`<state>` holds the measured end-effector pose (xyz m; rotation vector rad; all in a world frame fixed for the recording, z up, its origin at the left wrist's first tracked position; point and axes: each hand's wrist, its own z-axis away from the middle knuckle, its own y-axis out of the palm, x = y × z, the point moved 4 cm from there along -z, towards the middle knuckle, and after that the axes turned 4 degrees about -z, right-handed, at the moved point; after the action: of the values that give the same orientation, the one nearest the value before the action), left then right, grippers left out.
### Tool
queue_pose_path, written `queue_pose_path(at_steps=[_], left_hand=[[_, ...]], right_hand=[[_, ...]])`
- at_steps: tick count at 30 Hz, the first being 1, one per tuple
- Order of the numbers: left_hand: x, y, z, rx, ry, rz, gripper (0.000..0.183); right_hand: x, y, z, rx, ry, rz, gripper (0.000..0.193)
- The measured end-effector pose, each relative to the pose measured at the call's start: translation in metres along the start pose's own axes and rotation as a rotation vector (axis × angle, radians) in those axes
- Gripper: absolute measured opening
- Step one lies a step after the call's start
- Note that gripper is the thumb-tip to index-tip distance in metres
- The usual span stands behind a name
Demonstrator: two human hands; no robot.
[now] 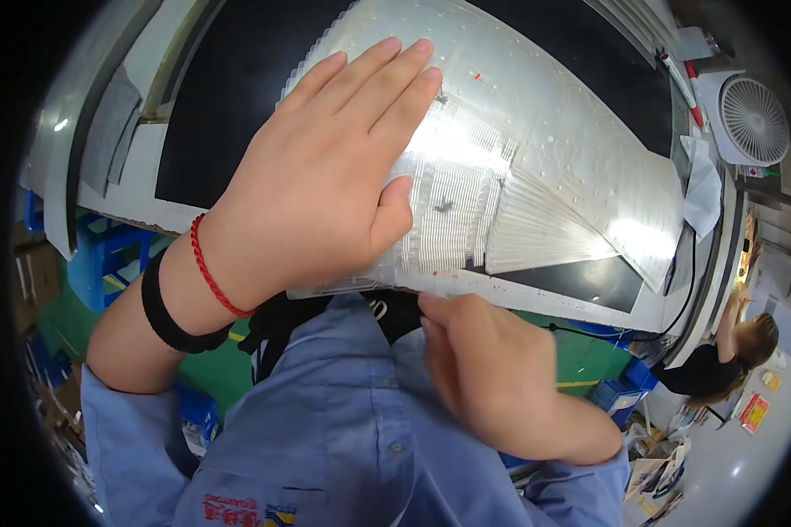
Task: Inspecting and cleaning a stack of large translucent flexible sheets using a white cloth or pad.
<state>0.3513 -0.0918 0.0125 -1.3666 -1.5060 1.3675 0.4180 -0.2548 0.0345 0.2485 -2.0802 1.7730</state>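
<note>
On our worktop [536, 299], clear plastic sheets [510, 145] lie beneath our left grip [325, 171], laid flat and clasping nothing; our right grip [492, 369] curls nearby, and whether it holds anything we cannot tell.

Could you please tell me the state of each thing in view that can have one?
Left hand: open, palm down on the plastic sheets.
Right hand: fingers curled; contents hidden.
Plastic sheets: stacked, partly fanned out.
Red bracelet: worn.
Black wristband: worn.
Small fan: running or not, cannot tell.
</note>
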Motion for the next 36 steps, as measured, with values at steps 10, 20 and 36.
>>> queue_pose_path(at_steps=[10, 20, 36], left_hand=[[-0.002, 0.000, 0.001, 0.023, -0.008, 0.003, 0.071], [-0.003, 0.000, -0.001, 0.033, -0.005, 0.013, 0.071], [0.002, -0.001, 0.001, 0.066, -0.034, -0.003, 0.070]], right_hand=[[0.002, 0.002, 0.006, 0.013, 0.035, -0.137, 0.014], [-0.002, -0.003, 0.005, 0.119, 0.140, -0.126, 0.009], [-0.042, -0.003, -0.065, -0.187, 0.221, -0.061, 0.014]])
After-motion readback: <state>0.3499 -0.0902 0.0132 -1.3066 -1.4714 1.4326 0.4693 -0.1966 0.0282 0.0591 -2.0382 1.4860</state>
